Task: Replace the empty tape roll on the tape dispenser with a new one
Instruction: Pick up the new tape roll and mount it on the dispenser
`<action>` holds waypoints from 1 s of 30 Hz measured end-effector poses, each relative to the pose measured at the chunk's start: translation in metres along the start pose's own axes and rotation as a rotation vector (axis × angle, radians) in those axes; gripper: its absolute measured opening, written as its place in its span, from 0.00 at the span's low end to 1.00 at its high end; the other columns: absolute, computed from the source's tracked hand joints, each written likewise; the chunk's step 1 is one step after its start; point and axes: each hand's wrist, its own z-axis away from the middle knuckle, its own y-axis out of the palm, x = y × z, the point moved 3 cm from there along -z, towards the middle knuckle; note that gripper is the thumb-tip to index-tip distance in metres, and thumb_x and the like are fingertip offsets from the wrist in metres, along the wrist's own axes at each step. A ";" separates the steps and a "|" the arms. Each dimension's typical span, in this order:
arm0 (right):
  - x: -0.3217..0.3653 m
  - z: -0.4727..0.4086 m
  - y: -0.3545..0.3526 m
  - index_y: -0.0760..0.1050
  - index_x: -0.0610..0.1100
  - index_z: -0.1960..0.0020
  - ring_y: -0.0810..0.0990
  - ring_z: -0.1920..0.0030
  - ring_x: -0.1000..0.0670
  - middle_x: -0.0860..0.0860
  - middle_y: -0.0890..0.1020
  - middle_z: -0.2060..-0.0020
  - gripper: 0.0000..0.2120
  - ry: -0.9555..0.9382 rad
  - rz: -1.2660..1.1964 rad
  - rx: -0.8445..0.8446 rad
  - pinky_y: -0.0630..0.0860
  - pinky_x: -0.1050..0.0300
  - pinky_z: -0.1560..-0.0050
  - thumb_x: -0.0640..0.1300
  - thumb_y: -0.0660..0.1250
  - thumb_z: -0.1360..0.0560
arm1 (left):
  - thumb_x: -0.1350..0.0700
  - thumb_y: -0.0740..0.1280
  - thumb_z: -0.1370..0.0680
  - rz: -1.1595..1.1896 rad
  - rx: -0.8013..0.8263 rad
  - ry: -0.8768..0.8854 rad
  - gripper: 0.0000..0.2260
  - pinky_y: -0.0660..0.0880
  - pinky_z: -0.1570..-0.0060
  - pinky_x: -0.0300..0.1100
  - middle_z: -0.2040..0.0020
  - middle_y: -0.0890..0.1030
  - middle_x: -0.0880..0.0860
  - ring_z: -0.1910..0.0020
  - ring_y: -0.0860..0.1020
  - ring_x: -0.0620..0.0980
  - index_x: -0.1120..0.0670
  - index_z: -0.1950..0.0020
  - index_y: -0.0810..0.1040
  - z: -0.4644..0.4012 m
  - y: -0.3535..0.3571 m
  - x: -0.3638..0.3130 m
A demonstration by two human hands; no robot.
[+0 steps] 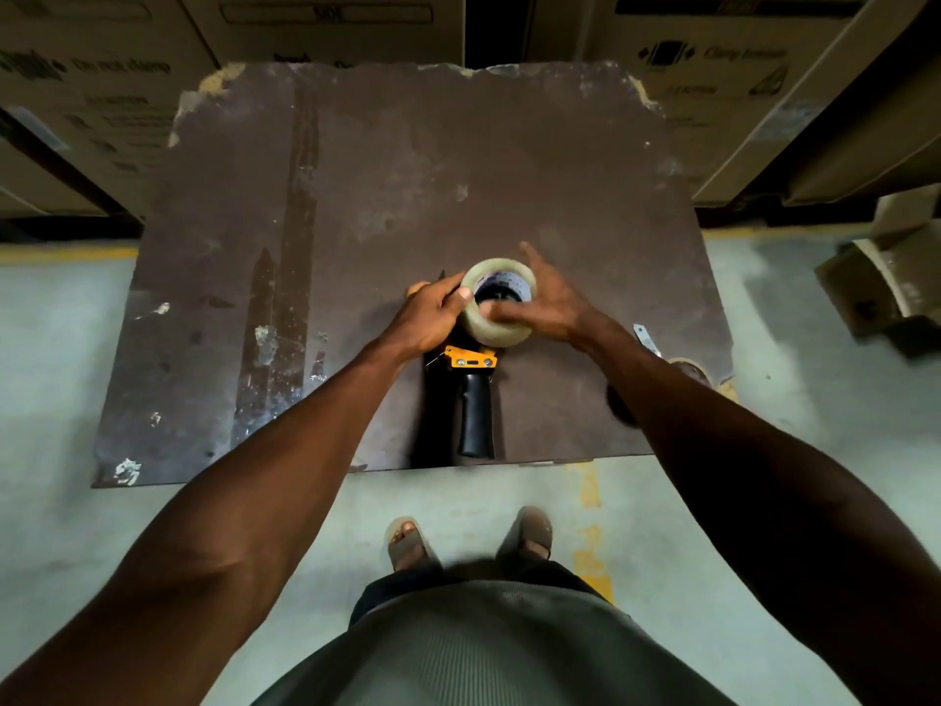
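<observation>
From the head view, a tape dispenser [471, 379] lies on its side near the front edge of a worn brown desk [356, 196], its black handle pointing toward the person and its orange frame just above the grip. A full roll of clear packing tape [501, 303] sits over the far end of the dispenser, its open core facing up, which looks like the new roll being pressed onto the hub; whether it is fully seated cannot be told, since the roll hides the hub. The left hand [430, 318] is curled on the left side of the roll and the dispenser head beneath it, thumb against the roll's rim, apparently to steady the tool so it does not slide. The right hand [550, 308] spreads over the right side of the roll, its fingers [501, 313] reaching across the rim toward the core, probably to push the roll down evenly. To the right, near the desk's right edge and partly behind the right forearm, lies a thin brownish ring [690, 369], likely the spent core set aside. Cardboard boxes [713, 58] stand beyond the far edge.
</observation>
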 end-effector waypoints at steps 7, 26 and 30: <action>-0.020 0.002 -0.014 0.80 0.45 0.43 0.81 0.57 0.50 0.48 0.84 0.57 0.07 0.254 -0.394 0.046 0.81 0.56 0.54 0.43 0.69 0.20 | 0.39 0.63 0.23 -0.026 0.153 0.043 0.25 0.70 0.29 0.50 0.37 0.82 0.53 0.34 0.77 0.51 0.40 0.26 0.69 0.004 -0.007 -0.004; -0.028 0.000 0.003 0.78 0.48 0.38 0.84 0.53 0.49 0.49 0.85 0.50 0.14 0.205 -0.746 0.092 0.83 0.56 0.58 0.35 0.68 0.21 | 0.34 0.59 0.23 -0.224 0.227 0.010 0.29 0.69 0.31 0.53 0.39 0.74 0.60 0.37 0.72 0.57 0.37 0.22 0.61 0.005 -0.014 0.000; -0.031 -0.003 -0.003 0.79 0.49 0.39 0.82 0.42 0.45 0.45 0.85 0.45 0.12 0.224 -0.721 0.117 0.77 0.42 0.35 0.39 0.68 0.20 | 0.33 0.57 0.24 -0.232 0.193 0.009 0.28 0.72 0.33 0.55 0.39 0.75 0.59 0.39 0.74 0.56 0.35 0.24 0.63 0.005 -0.011 -0.008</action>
